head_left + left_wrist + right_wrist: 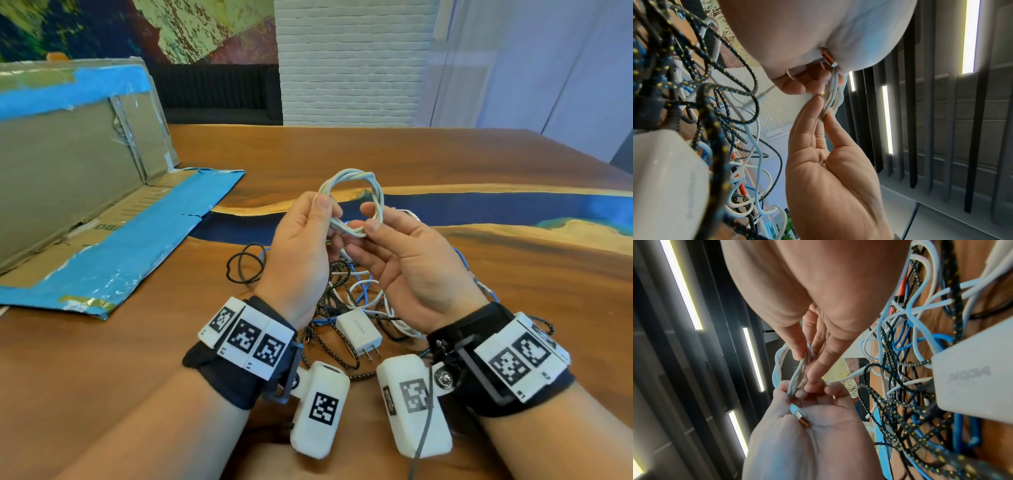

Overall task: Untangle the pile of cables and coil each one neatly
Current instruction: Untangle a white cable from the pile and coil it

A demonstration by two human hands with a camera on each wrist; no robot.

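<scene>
**Handling the White Coil**

Wooden table (445, 164) carries the tangled pile (346, 308). Above it, left hand (301, 246) and right hand (411, 260) both pinch the white cable coil (352, 202). Light, limp and springy, it probably unwinds if released; hold where loops cross.

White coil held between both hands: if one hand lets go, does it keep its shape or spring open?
Probably loosens. The white coil is several thin loops with no tie visible, kept together only where the left hand and right hand pinch it. It looks light and floppy, sagging little. Its orange-tipped plug sits loose in the left palm and would likely dangle.
</scene>
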